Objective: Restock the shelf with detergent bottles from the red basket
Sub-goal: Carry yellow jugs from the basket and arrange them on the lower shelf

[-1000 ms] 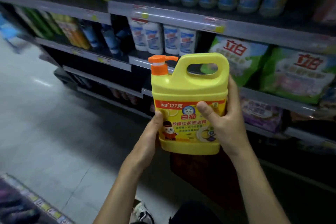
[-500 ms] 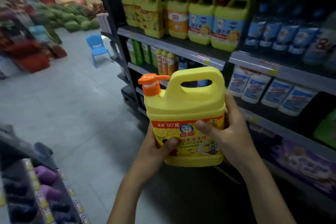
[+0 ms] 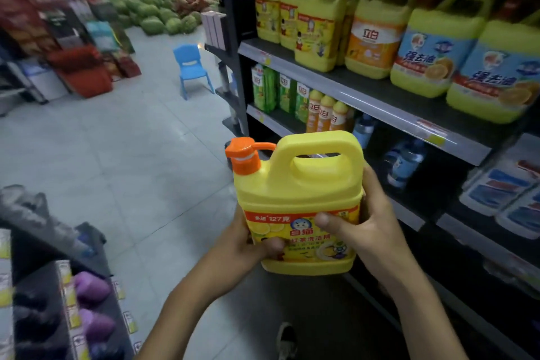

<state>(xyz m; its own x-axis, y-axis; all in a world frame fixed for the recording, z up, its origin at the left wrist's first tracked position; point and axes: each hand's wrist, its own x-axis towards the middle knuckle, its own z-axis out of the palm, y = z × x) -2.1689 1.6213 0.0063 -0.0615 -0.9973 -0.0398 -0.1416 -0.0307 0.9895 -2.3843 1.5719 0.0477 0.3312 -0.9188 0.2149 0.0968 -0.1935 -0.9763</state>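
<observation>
Both hands grasp the yellow bottle (image 3: 298, 202) at lower centre — left hand (image 3: 242, 254), right hand (image 3: 371, 231) — upright before the shelf (image 3: 365, 99).

Little blue plastic chair (image 3: 191, 67) sits far down my aisle, watermelons (image 3: 155, 16) piled behind it, purple slippers (image 3: 92, 289) near left.

Dim overhead light is leaving the lower shelves (image 3: 409, 215) right of the fingers (image 3: 330, 221) in shadow, while the floor (image 3: 117, 155) to their left is glowing pale. The detergent bottle (image 3: 298, 184) within the fingers is showing sharp; displays (image 3: 73, 67) far left are blurring, and the upper shelf edge (image 3: 365, 96) above is bowing.
</observation>
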